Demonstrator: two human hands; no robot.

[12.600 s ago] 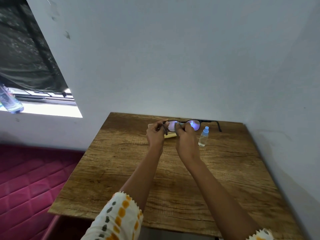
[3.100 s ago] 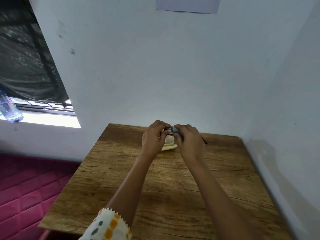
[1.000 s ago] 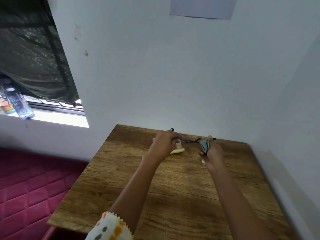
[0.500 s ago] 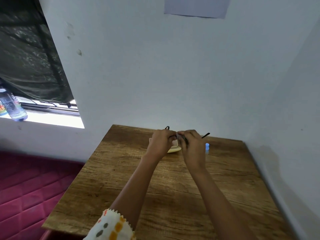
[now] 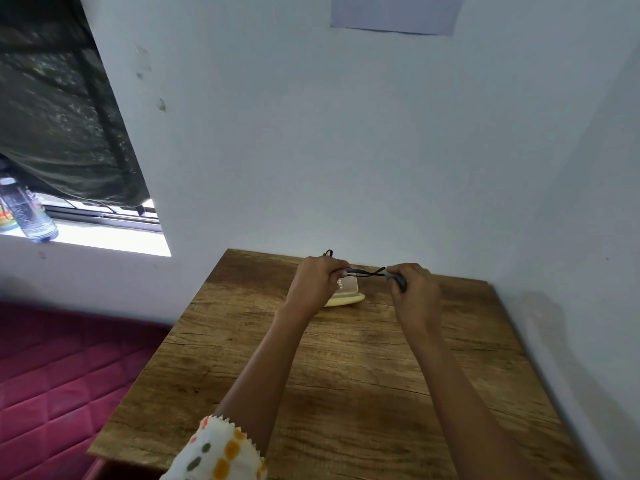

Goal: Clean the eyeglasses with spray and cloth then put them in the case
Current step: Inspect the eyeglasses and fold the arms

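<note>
Off the left edge of the brown wood-grain table (image 5: pixel 346 393), a clear plastic bottle (image 5: pixel 29 216) stands on the bright window sill under a dark mottled curtain (image 5: pixel 62 116), and a magenta quilted mattress (image 5: pixel 52 386) lies lower down. At the table's near edge a white sleeve with orange and grey spots (image 5: pixel 221 455) covers the left forearm. Toward the far edge, the left hand (image 5: pixel 317 284) has its fingers curled round one end of the black thin-framed eyeglasses (image 5: pixel 363 271), which hang in the air just above the tabletop, stretched between the two hands (the lenses cannot be made out). Beneath them a pale yellow oval case (image 5: pixel 348 298) rests on the table near the far edge, partly hidden behind the left hand, with a paler part rising at its back. The right hand (image 5: pixel 415 292) pinches a small grey cloth (image 5: pixel 398 282) against the other end of the frame, thumb and fingers curled tight around it. High on the white wall beyond the far edge hangs a pale rectangular sheet of paper (image 5: pixel 394 12).
</note>
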